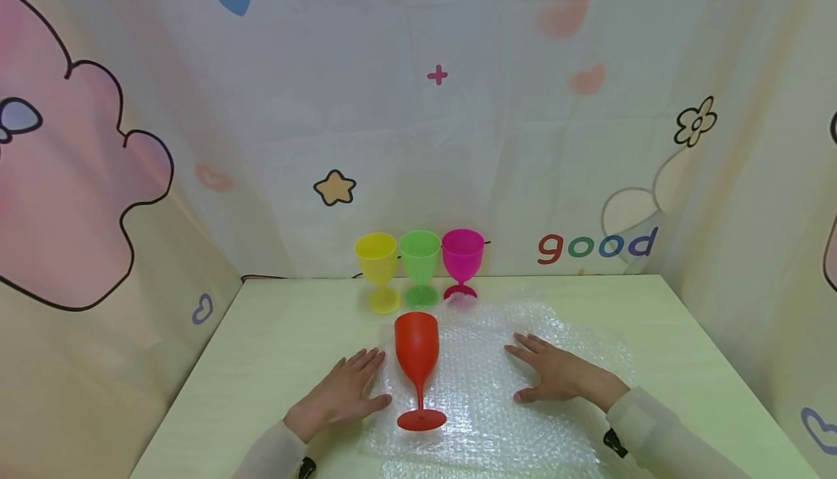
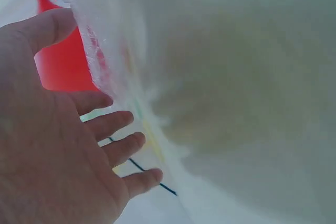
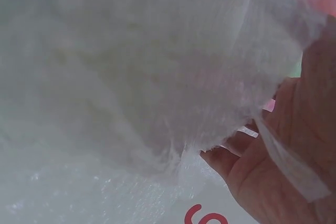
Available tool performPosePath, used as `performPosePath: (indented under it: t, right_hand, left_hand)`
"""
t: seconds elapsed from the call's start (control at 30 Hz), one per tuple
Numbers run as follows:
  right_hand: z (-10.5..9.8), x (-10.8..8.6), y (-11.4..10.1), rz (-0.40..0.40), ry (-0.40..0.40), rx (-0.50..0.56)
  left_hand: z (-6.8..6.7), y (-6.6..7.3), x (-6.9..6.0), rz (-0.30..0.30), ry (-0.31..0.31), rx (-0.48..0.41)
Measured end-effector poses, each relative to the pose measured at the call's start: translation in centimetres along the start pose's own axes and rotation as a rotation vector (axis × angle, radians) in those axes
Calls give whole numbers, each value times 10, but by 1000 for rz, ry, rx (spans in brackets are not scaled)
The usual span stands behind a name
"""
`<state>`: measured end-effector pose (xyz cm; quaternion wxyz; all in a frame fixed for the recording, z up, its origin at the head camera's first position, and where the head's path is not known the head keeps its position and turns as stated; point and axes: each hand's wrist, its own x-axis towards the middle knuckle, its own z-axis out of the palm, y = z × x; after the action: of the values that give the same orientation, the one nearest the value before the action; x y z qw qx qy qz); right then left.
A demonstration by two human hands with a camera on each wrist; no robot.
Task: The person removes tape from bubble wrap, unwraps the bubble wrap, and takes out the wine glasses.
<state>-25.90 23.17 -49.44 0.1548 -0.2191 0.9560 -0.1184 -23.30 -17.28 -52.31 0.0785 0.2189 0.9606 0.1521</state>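
Note:
A red goblet [image 1: 417,348] lies on its side on a sheet of bubble wrap [image 1: 497,406], its foot toward me and its bowl away. My left hand [image 1: 346,388], fingers extended, is at the left edge of the wrap, just left of the goblet and apart from it. On the right part of the wrap my right hand [image 1: 556,371] rests with its fingers spread. The left wrist view shows the left hand [image 2: 68,124] beside the wrap's edge with red behind the thumb. Clear film partly covers the right hand [image 3: 283,150] in the right wrist view.
Behind the wrap stand a yellow goblet [image 1: 377,261], a green goblet [image 1: 421,257] and a magenta goblet [image 1: 463,254] in a row. The wrap's far edge reaches the magenta one's foot. A printed curtain [image 1: 392,101] surrounds the pale table [image 1: 281,326].

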Motion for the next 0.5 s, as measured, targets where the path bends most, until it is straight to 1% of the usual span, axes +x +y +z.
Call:
performPosePath:
  t: [0.03,0.13,0.3,0.37,0.5]
  right_hand:
    - [0,0,0,-2,1,1]
    - [0,-1,0,-6,2,6]
    - [0,-2,-1,-21,5,2]
    - [0,-3,-1,-24,5,5]
    - [-1,-4,-2,-21,6,14]
  left_hand:
    - [-1,2,0,-7,5,7]
    - [-7,8,0,-2,39,20]
    - [-18,23,-1,33,137,48]
    - [-22,31,-1,45,199,67]
    - [-29,50,-1,70,356,83]
